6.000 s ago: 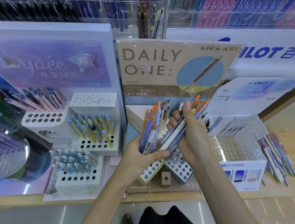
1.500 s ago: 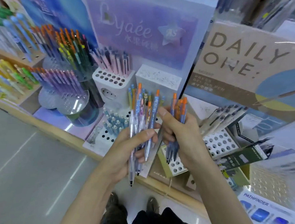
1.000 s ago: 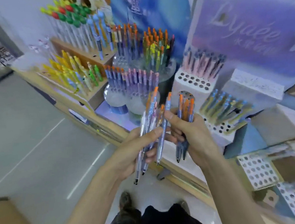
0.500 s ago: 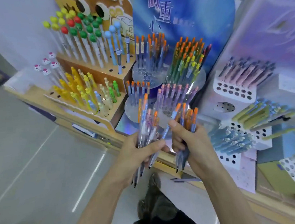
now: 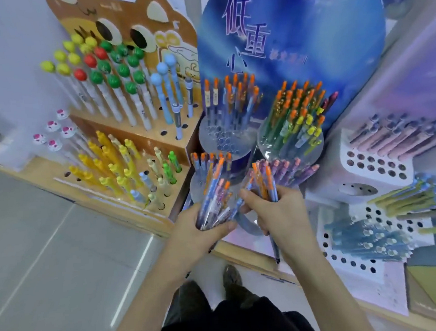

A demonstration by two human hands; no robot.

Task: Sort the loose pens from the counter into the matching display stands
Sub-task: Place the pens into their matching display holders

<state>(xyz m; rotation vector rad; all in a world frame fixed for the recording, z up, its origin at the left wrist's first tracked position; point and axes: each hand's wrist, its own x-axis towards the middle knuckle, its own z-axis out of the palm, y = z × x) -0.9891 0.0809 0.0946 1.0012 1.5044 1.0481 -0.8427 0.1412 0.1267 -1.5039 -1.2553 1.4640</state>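
Our left hand (image 5: 196, 236): fingers curled round a pen bundle (image 5: 214, 194); our right hand (image 5: 283, 215) grips a second bundle (image 5: 264, 182). Both just before the blue stand (image 5: 293, 42), near-upright, orange clickers up toward it.

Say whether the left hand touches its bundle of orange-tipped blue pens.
Touching. The head view shows the left hand curled round the bundle of orange-tipped blue pens.

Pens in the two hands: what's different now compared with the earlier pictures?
The person has carried both bunches leftward along the counter, from the beige Daily One stand to the round clear stands of orange-topped pens. Nothing was let go: the left hand still grips its pens, and the right hand its smaller bunch.
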